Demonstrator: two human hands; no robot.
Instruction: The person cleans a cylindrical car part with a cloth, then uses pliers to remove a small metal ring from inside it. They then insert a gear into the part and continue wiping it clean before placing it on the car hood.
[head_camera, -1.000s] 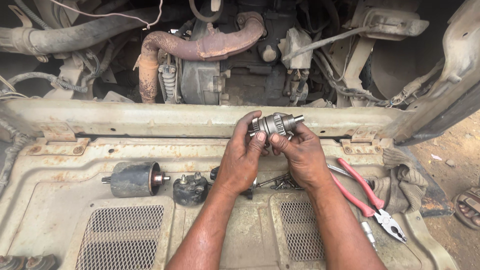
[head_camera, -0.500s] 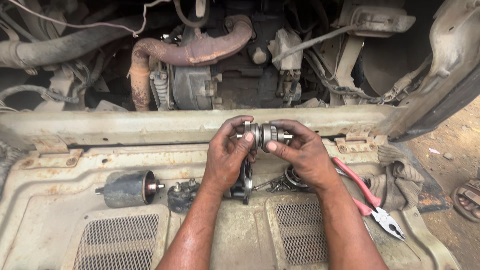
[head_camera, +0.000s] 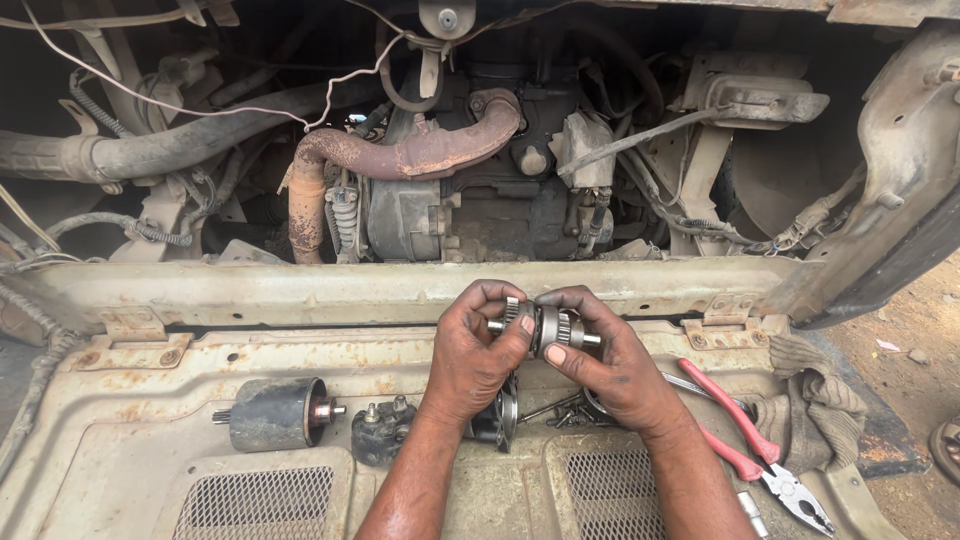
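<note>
Both my hands hold a small metal gear-and-shaft part (head_camera: 545, 326) level above a dusty beige metal panel (head_camera: 300, 360). My left hand (head_camera: 475, 355) grips its left end, with the toothed gear by my thumb. My right hand (head_camera: 610, 360) pinches its right end, where a short shaft sticks out. Beneath my hands lie a dark housing piece (head_camera: 497, 418) and several loose bolts (head_camera: 560, 410).
A dark cylindrical motor body (head_camera: 270, 413) and a small black part (head_camera: 380, 430) lie on the panel at the left. Red-handled pliers (head_camera: 750, 445) and a grey rag (head_camera: 815, 405) sit at the right. Beyond the panel edge is the open engine bay with a rusty pipe (head_camera: 400, 158).
My hands have turned the gear part from tilted to level and lowered it slightly. The view has shifted a little, so the parts on the panel sit further left.
</note>
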